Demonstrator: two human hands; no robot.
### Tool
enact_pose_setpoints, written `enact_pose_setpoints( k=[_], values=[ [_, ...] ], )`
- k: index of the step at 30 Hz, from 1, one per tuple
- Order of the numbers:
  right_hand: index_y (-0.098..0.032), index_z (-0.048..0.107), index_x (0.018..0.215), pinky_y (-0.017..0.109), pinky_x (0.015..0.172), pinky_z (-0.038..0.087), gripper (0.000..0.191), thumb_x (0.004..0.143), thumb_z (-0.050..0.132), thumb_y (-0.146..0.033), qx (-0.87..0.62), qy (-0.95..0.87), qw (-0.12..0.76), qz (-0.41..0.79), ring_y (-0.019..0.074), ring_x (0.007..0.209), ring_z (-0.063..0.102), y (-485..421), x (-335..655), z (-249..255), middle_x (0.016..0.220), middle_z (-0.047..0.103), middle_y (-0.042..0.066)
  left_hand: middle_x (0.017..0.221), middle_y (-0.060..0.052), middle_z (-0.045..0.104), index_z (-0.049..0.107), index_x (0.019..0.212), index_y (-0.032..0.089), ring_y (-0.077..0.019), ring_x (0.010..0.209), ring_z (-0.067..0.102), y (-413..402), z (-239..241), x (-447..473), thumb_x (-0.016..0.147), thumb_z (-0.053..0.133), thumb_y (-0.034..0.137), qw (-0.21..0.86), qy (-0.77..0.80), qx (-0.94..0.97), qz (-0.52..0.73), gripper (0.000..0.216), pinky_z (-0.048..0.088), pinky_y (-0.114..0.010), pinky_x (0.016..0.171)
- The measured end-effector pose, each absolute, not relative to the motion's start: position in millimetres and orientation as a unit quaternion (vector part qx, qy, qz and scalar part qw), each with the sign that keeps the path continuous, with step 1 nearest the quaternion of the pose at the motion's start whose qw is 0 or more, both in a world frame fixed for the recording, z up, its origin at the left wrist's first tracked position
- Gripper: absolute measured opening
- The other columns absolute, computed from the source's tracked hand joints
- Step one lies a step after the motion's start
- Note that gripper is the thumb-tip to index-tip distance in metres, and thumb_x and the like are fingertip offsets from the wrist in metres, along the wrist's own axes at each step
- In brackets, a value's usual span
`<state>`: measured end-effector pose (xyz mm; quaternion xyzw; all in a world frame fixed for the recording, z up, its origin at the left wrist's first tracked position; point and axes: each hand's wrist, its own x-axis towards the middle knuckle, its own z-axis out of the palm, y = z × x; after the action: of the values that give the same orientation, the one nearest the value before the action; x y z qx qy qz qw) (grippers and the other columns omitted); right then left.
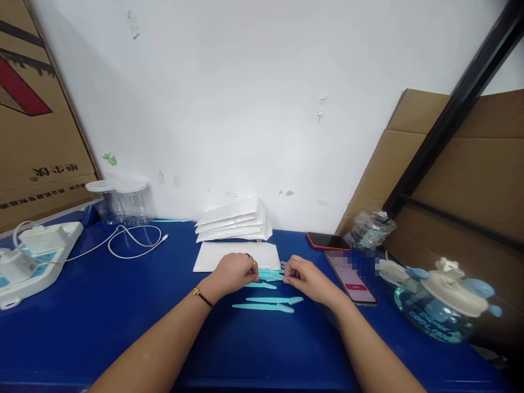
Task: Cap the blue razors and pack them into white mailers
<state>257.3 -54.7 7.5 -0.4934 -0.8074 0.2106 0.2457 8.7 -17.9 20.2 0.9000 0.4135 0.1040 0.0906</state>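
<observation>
Several turquoise eyebrow razors (270, 274) form a small bunch between my two hands. The fingers of my left hand (234, 274) are closed on the bunch's left end, and my right hand (308, 277) pinches its right end. My fingers hide both tips of the bunch. One loose razor (264, 285) lies just below it, partly behind my left hand. Closer to me, two more razors (274, 300) rest apart on the blue table (262, 349). A white padded envelope (237, 254) lies flat right behind my hands.
Behind the envelope is a stack of white padded envelopes (231, 221). Two phones, one red-edged (327, 240) and one lit (352, 278), lie right, near a transparent drinking jug (442, 311). At left are clear lidded jars (133, 204), a white cable (123, 256) and a power strip (53, 267).
</observation>
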Motion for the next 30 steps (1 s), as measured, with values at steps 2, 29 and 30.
enact_pose_setpoints(
  k=[2, 29, 30],
  values=[
    [-0.018, 0.058, 0.074, 0.023, 0.059, 0.039, 0.009, 0.079, 0.057, -0.025, -0.514, -0.795, 0.253, 0.200, 0.0113, 0.065, 0.049, -49.8, 266.3, 3.9, 0.081, 0.053, 0.001, 0.078, 0.001, 0.068, 0.069, 0.076, 0.026, -0.0143, 0.067, 0.056, -13.4, 18.7, 3.4, 0.074, 0.058, 0.036, 0.091, 0.430, 0.893, 0.100, 0.015, 0.030, -0.023, 0.055],
    [-0.018, 0.059, 0.073, 0.023, 0.057, 0.037, 0.008, 0.078, 0.059, -0.024, -0.522, -0.795, 0.244, 0.190, 0.0111, 0.063, 0.048, -53.2, 280.7, 13.3, 0.078, 0.052, 0.000, 0.076, 0.000, 0.065, 0.068, 0.077, 0.024, -0.0144, 0.067, 0.055, -16.5, 24.4, 1.6, 0.073, 0.058, 0.039, 0.137, 0.420, 0.891, 0.105, 0.019, 0.031, -0.023, 0.055],
    [-0.018, 0.060, 0.074, 0.023, 0.057, 0.037, 0.007, 0.077, 0.059, -0.025, -0.536, -0.787, 0.254, 0.172, 0.0111, 0.062, 0.047, -51.4, 283.2, 13.0, 0.078, 0.052, 0.000, 0.077, 0.000, 0.065, 0.068, 0.078, 0.024, -0.0145, 0.068, 0.055, -15.6, 24.7, 0.3, 0.074, 0.057, 0.041, 0.142, 0.423, 0.888, 0.106, 0.021, 0.032, -0.023, 0.056]
  ],
)
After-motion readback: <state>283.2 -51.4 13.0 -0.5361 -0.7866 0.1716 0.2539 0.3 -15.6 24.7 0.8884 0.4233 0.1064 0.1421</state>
